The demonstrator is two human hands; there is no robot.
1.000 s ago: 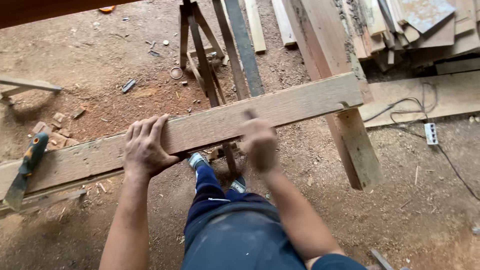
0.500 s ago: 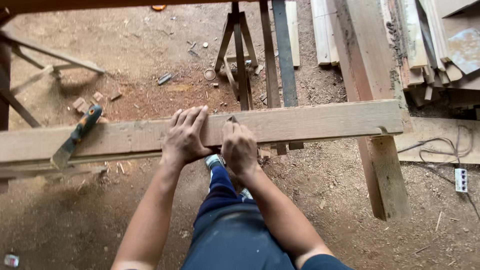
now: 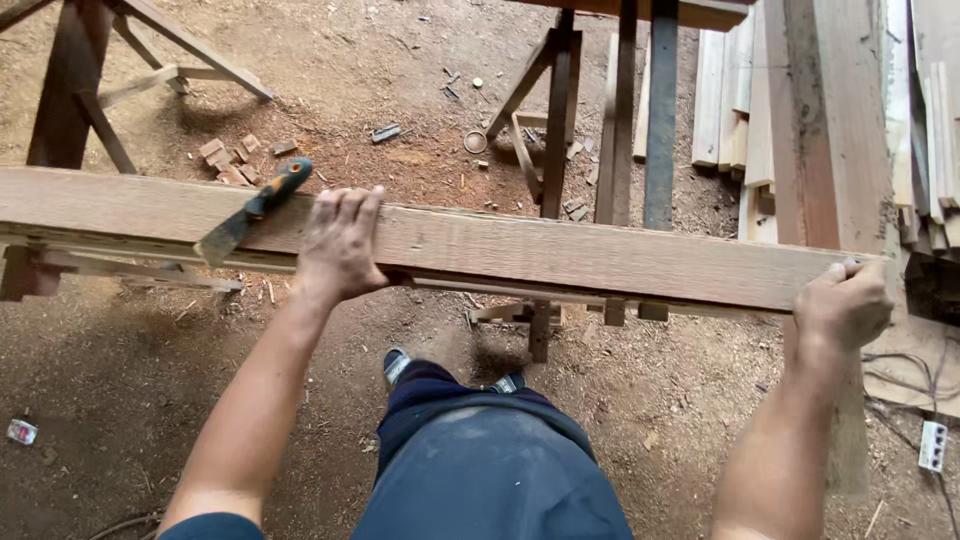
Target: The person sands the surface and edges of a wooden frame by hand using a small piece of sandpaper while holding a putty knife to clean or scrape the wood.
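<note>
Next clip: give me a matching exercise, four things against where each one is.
1 left hand
2 right hand
3 chisel
4 power strip

a on the dirt floor, lower right
b flat on the plank's top, near its middle
c lying on the plank, left of the hands
d gripping the plank's right end

Pairs: 1-b, 2-d, 3-c, 4-a

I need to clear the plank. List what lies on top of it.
On the plank: a chisel-like tool with a green and black handle, the left hand flat, and the right hand gripping its end. Anything beneath the hands is covered.
</note>
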